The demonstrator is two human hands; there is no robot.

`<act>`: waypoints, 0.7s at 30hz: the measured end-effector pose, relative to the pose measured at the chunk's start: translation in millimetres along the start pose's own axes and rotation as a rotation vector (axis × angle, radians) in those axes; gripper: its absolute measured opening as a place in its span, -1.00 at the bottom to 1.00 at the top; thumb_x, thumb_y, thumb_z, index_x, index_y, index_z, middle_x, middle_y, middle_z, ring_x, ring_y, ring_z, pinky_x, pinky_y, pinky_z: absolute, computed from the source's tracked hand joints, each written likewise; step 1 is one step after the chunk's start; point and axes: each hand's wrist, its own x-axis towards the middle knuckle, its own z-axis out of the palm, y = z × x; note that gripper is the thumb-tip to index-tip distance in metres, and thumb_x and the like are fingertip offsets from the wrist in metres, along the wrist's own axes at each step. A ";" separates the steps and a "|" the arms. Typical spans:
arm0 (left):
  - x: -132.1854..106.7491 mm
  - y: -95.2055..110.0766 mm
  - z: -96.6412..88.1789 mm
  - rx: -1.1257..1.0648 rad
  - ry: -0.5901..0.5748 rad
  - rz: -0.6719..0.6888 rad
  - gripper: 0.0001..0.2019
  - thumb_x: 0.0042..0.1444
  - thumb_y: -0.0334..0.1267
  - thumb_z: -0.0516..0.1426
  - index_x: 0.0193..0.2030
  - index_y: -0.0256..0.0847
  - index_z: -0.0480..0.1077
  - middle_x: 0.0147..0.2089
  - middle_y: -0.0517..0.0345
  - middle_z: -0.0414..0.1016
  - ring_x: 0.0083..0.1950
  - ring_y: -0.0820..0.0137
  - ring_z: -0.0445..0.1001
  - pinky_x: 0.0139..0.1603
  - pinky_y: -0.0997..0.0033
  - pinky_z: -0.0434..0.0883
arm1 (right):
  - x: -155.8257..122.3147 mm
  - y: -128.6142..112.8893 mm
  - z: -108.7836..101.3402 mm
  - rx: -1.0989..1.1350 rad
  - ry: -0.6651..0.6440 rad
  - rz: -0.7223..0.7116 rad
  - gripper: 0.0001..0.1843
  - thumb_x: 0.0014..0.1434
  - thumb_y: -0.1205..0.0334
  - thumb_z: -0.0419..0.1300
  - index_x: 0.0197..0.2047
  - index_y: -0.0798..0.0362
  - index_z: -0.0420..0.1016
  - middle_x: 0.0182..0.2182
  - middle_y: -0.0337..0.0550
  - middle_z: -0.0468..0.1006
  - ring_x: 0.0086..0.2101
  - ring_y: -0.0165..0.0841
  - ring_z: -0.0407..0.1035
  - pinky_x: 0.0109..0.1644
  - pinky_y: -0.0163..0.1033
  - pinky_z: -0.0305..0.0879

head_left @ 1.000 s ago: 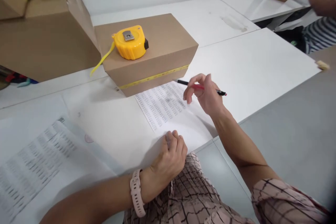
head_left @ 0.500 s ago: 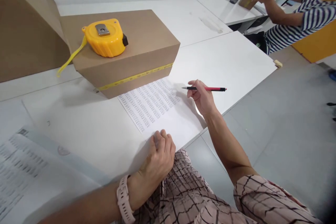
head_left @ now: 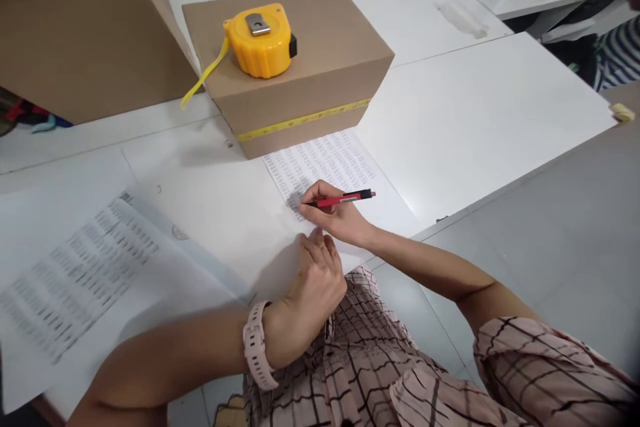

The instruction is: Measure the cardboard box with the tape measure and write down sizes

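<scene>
My right hand (head_left: 345,221) pinches a red and black pen (head_left: 346,199), its tip end down by the left side of a sheet of paper (head_left: 387,203) covered in rows of small writing. Just below it, my left hand (head_left: 316,283) rests at the sheet's lower edge with fingers bent and close together; the thumb is hidden. A pale pink watch band circles that wrist. Behind the sheet, a brown cardboard box (head_left: 320,20) overlaps its top edge. On the box lies a yellow tape measure (head_left: 261,47), and a yellow marked strip (head_left: 305,121) runs across the box's front.
At the left lie printed papers (head_left: 95,267) with a bluish border. A larger cardboard box (head_left: 95,40) stands behind them, coloured handles low beside it. The white table's front edge (head_left: 480,203) slants up to the right, where a person in a striped shirt (head_left: 623,47) is partly visible.
My right hand has moved left and down with the pen, from the sheet's right side to its left. My left hand stays at the lower edge. The whole view has shifted.
</scene>
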 end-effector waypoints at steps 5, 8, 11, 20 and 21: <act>0.3 -4.3 -2.8 -0.070 -0.061 -0.055 -0.65 0.13 -0.48 0.12 0.03 -0.57 0.55 -0.19 -0.51 0.63 -0.47 0.07 0.59 -0.62 0.25 0.38 | -3.3 2.5 -0.8 -0.215 0.045 -0.074 -0.72 0.26 0.03 0.26 -0.34 -0.01 0.31 -0.49 -0.34 0.33 -0.49 -0.47 0.16 -0.43 -0.25 0.11; 2.0 -2.8 -1.8 -0.082 -0.145 -0.053 -0.72 0.10 -0.52 0.10 -0.12 -0.48 0.60 -0.44 -0.30 0.60 -0.62 0.18 0.47 -0.71 0.32 0.25 | -11.4 1.3 -1.3 -0.295 0.005 -0.069 -0.80 0.29 0.10 0.23 -0.29 -0.01 0.32 -0.46 -0.31 0.39 -0.49 -0.47 0.21 -0.44 -0.25 0.14; 2.9 -2.2 -2.8 -0.092 -0.200 -0.051 -0.74 0.12 -0.53 0.08 -0.18 -0.43 0.61 -0.38 -0.35 0.63 -0.61 0.20 0.48 -0.73 0.34 0.23 | -17.2 3.7 -1.2 -0.289 0.036 -0.033 -0.80 0.27 0.10 0.26 -0.26 -0.03 0.32 -0.45 -0.30 0.41 -0.49 -0.46 0.23 -0.44 -0.24 0.16; 1.7 -7.9 -11.3 -0.070 -0.226 0.026 -0.72 0.17 -0.55 0.10 -0.07 -0.51 0.60 -0.04 -0.53 0.61 -0.49 0.20 0.59 -0.74 0.47 0.27 | -20.5 21.0 -0.9 -0.381 0.066 -0.146 -0.70 0.30 0.17 0.22 -0.40 -0.06 0.18 -0.57 -0.34 0.28 -0.55 -0.44 0.15 -0.46 -0.19 0.12; 1.6 -6.8 -9.8 -0.056 -0.216 0.027 -0.73 0.17 -0.53 0.11 -0.08 -0.50 0.61 -0.03 -0.53 0.60 -0.43 0.13 0.63 -0.74 0.46 0.28 | -20.8 21.6 -0.9 -0.402 0.077 -0.141 -0.71 0.30 0.17 0.22 -0.39 -0.07 0.19 -0.56 -0.33 0.29 -0.55 -0.44 0.17 -0.47 -0.19 0.13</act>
